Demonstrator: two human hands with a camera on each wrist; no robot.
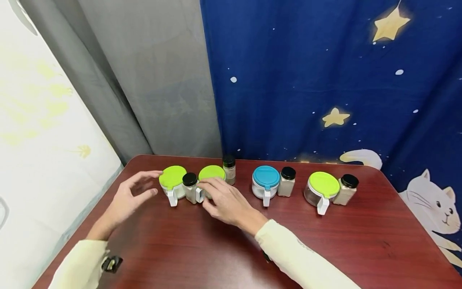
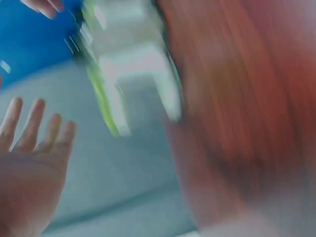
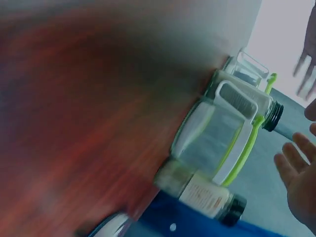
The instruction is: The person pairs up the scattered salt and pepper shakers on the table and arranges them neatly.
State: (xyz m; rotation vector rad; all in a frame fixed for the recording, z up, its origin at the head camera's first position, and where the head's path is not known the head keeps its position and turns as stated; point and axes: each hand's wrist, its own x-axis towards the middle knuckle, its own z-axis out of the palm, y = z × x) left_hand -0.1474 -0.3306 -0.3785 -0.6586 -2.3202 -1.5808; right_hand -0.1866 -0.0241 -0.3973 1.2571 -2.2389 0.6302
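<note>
My left hand (image 1: 126, 200) hovers at the left end of the row, thumb and fingers spread, fingertips right by the green lid of a seasoning jar (image 1: 173, 176). In the left wrist view its fingers (image 2: 34, 121) are extended; that view is blurred. My right hand (image 1: 227, 202) reaches over the front of a second green-lidded jar (image 1: 211, 171), partly hiding it. The right wrist view shows that hand's fingers (image 3: 291, 158) loosely bent beside this jar's lid, holding nothing. Between the two jars stands a small black-capped bottle (image 1: 189, 190) with pale contents.
Behind the second jar is a labelled black-capped bottle (image 1: 229, 170). Farther right stand a blue-lidded jar (image 1: 266, 176) with a black-capped bottle (image 1: 287, 182), then another green-lidded jar (image 1: 325, 184) and bottle (image 1: 346, 190). Curtains (image 1: 274, 80) hang behind the dark red table (image 1: 390, 233).
</note>
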